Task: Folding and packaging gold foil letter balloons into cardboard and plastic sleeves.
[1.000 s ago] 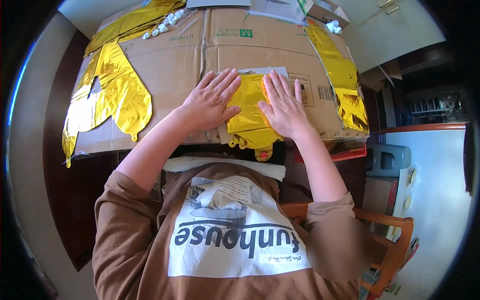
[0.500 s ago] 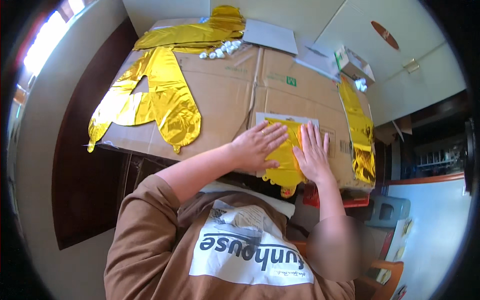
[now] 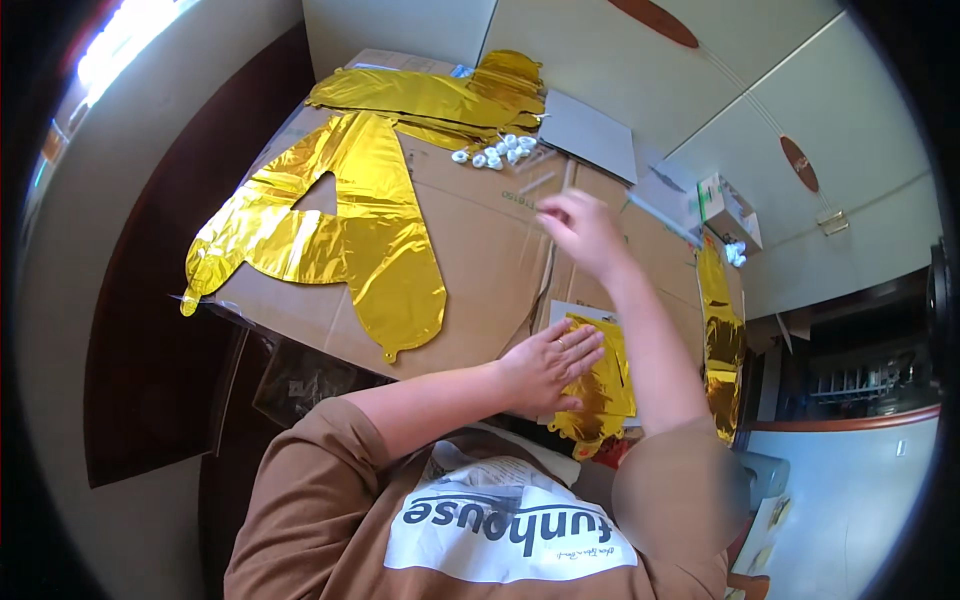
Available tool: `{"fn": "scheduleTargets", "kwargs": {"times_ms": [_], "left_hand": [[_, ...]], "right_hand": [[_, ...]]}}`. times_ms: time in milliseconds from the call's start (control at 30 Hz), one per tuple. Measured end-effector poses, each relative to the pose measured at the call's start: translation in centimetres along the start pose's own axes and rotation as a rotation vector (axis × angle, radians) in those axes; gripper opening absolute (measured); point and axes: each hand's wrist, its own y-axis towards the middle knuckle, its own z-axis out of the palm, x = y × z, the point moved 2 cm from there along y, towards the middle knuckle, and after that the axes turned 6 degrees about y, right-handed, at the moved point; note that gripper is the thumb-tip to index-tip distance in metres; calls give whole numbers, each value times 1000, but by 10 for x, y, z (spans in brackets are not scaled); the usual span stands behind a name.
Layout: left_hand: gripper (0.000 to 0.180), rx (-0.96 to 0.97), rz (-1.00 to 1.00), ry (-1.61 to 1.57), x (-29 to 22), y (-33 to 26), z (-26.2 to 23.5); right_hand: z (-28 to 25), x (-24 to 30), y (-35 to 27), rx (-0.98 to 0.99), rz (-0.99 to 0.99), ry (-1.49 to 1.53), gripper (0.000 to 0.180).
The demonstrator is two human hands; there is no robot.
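Large gold A-shaped foil balloon flat on cardboard sheet. More gold foil balloons at far edge, beside small white pieces. Grey sheet near white cabinet doors.

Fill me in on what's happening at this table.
A person in a brown shirt is working with gold foil balloons on flattened cardboard. The left hand lies flat on a folded gold balloon near the cardboard's near edge. The right hand is raised and reaching toward the far side, blurred; whether it holds anything cannot be told. A large letter-shaped gold balloon lies flat to the left, more gold foil at the far end beside small white pieces.
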Motion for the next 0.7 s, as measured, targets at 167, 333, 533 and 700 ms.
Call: {"fn": "scheduleTargets", "kwargs": {"times_ms": [167, 333, 533, 700], "left_hand": [[74, 27, 9, -70, 0, 3, -15], [74, -96, 131, -18, -2, 0, -8], [79, 131, -32, -11, 0, 1, -8], [76, -2, 18, 31, -4, 7, -5]], "right_hand": [[77, 13, 105, -91, -99, -202, 18], [103, -3, 123, -134, -206, -523, 9], [29, 50, 2, -66, -52, 276, 7], [-71, 21, -193, -76, 186, 187, 10]]}}
